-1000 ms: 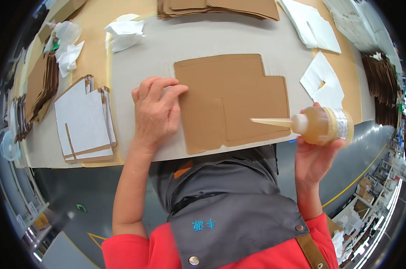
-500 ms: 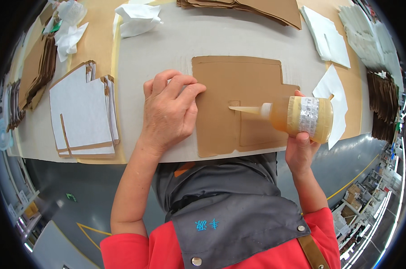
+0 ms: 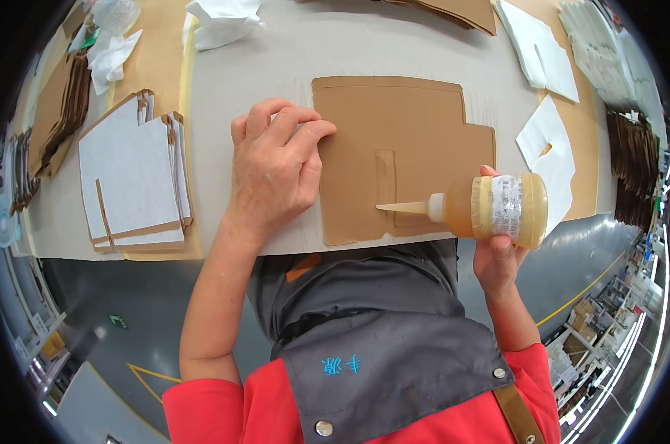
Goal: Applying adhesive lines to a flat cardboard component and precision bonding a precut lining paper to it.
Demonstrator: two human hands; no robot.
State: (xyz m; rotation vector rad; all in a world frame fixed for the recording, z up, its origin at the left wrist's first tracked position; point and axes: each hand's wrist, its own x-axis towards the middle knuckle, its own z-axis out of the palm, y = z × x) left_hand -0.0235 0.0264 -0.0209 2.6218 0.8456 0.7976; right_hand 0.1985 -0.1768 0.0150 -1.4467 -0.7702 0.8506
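A flat brown panel (image 3: 416,111) with a notched right corner lies on the table before me. My right hand (image 3: 500,251) grips an amber squeeze bottle (image 3: 461,207) on its side. Its long pale nozzle (image 3: 402,208) points left, the tip at or just above the panel, near the lower end of a narrow outlined strip (image 3: 385,174). Faint wet-looking lines run along the panel's top edge. My left hand (image 3: 279,166) rests at the panel's upper left edge, fingers bent and bunched, a fingertip touching it; whatever is inside the fingers is hidden.
White-faced, brown-edged panels (image 3: 131,170) are stacked on the left. More brown pieces (image 3: 453,11) lie at the far edge. On the right are a white slotted sheet (image 3: 546,137), a folded white piece (image 3: 535,52) and a brown stack (image 3: 631,166). Crumpled white paper (image 3: 220,22) sits far left.
The bottle's nozzle has moved down the panel toward me, and the outlined strip now shows longer above it. My left hand stays at the panel's edge. The whole view has shifted slightly.
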